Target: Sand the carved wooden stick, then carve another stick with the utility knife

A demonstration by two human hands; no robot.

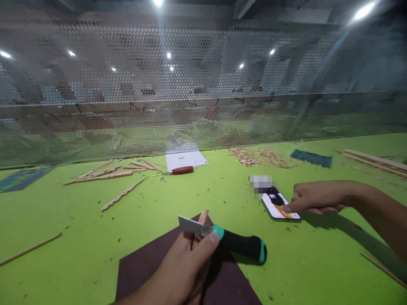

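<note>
Knife (pixel 241 246), green table (pixel 79 254) strewn with wood shavings (pixel 259 157), perforated screen (pixel 203 84) behind

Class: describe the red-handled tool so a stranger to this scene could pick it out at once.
Start at the green table and look to its far edge, below the perforated metal screen. Just in front of the white sheet lies the red-handled tool, the only red thing among pale wooden strips.

Knife (pixel 235 242): shiny metal blade, matt plastic handle; phone (pixel 279 203) glossy; sticks (pixel 107 173) bare wood.
</note>
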